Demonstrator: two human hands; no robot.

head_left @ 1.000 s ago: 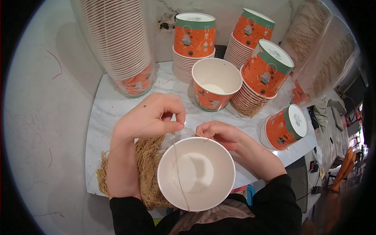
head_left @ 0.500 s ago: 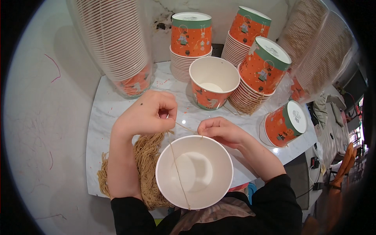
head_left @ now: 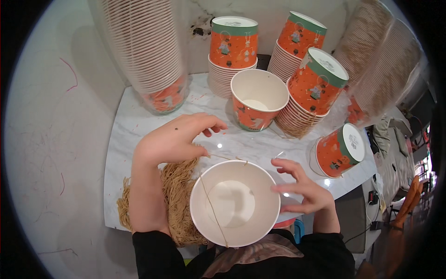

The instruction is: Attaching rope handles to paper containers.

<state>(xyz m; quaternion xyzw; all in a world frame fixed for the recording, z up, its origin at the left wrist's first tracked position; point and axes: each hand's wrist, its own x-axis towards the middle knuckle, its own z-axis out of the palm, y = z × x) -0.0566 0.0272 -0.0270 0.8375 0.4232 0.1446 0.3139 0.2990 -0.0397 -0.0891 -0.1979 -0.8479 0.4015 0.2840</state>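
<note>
In front of me a white-lined paper tub [head_left: 274, 186] stands mouth up at the table's near edge. A thin tan string [head_left: 213, 208] crosses its mouth from the left rim to the near rim, and another bit lies over the far rim. My left hand [head_left: 179, 135] hovers beyond the rim's left side, fingers apart, its thumb near the string. My right hand [head_left: 304, 188] is beside the tub's right rim with fingers spread and nothing in them; I cannot tell whether they touch the rim. Under my left forearm lies a bundle of tan string [head_left: 179, 200].
An upright orange tub [head_left: 260, 95] stands beyond my hands. Upside-down stacks of tubs [head_left: 316, 83] line the back, and one inverted tub [head_left: 341, 149] leans at right. A tall bagged stack [head_left: 144, 42] rises at back left. The marble-patterned table [head_left: 134, 144] meets a wall at left.
My right hand has let go of the string at the far rim and moved right and nearer, fingers spreading. My left fingers have opened from a pinch on the string.
</note>
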